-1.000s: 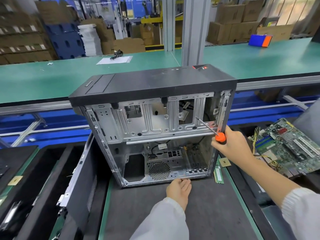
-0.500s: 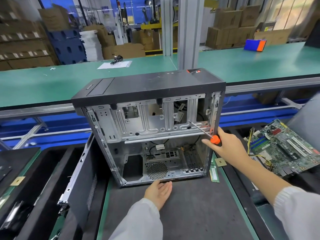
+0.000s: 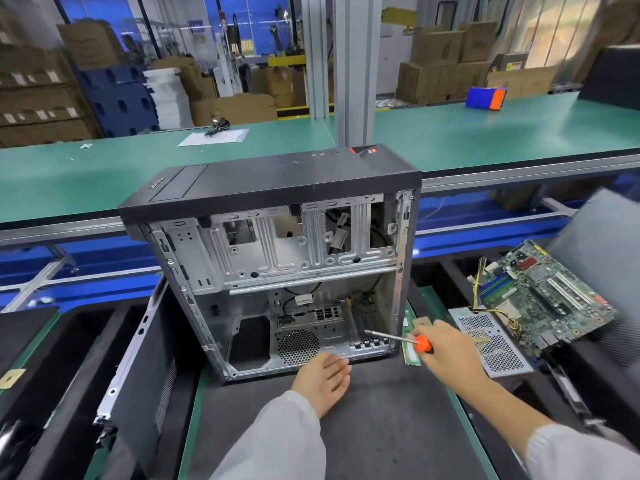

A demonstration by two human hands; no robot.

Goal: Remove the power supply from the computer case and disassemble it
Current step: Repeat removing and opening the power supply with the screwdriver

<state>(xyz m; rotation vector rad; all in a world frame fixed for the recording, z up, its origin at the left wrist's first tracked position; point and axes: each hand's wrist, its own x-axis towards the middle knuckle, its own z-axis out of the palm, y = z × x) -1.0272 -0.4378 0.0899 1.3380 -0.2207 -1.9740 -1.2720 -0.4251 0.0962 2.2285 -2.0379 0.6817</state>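
Your computer case (image 3: 277, 258) stands open-sided on the dark mat (image 3: 381, 427), its interior facing you. No boxed power supply is evident inside: the bay at the lower left of the rear panel shows as a dark, vacant opening. A perforated metal unit with yellow and black leads (image 3: 491, 341) lies to the right of the case, just beside the motherboard (image 3: 547, 292). In my judgement that is the power supply, already out, though the wide-angle view does not confirm it.

Your left hand (image 3: 323, 379) is spread, palm up, fingers relaxed, holding nothing, close to the bottom front edge of the case. Your right hand (image 3: 440, 348) grips the orange-handled screwdriver (image 3: 398, 339), its shaft pointing into the lower right corner near the expansion slots.

Handling assessment: expect the supply to be dense and heavy for its bulk, with a stiff sheet-metal shell and possibly sharp edges. Take it by two opposite flat sides, never by the leads, which are flexible and will strain at their entry point. The perforated face offers friction but may dent under thumb pressure. The case itself is light, now that it is stripped, and may tip or slide, so brace its lower frame. A memory module (image 3: 410, 351) lies at the right foot of the case; keep clear of it.
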